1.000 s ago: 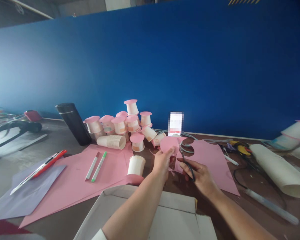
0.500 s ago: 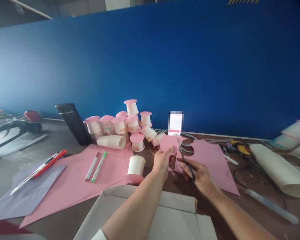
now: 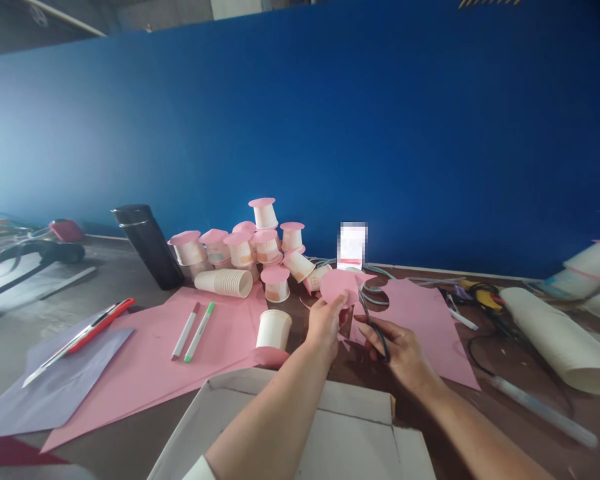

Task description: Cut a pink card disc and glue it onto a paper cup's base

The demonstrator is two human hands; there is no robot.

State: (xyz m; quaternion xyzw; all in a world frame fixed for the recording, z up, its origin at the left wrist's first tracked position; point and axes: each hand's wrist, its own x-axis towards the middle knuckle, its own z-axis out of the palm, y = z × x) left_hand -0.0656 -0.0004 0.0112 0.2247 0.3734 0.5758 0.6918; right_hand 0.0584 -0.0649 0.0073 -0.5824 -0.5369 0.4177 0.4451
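My left hand (image 3: 325, 323) pinches a roundish piece of pink paper (image 3: 339, 287) between thumb and fingers, holding it above the table. Around the dark handles of a pair of scissors (image 3: 377, 333) my right hand (image 3: 395, 347) is closed. The scissor blades point up and away, at the right edge of the pink piece. Behind my right hand lies a larger pink sheet (image 3: 425, 327) with a curved cut in its edge. Left of my left forearm, a white paper cup (image 3: 274, 328) stands on a pink disc.
Several cups with pink paper tops (image 3: 240, 250) are piled at the back, beside a nested cup stack (image 3: 225, 283) and a black flask (image 3: 150, 247). Pink sheets (image 3: 145, 373), two markers (image 3: 199, 332) and a red cutter (image 3: 100, 323) lie left. A white cardboard box (image 3: 360, 433) sits in front, a paper tube (image 3: 555, 337) right.
Hardly anything differs. Both hands hold the same pink paper and scissors in nearly the same place, and the whole view has shifted very slightly.
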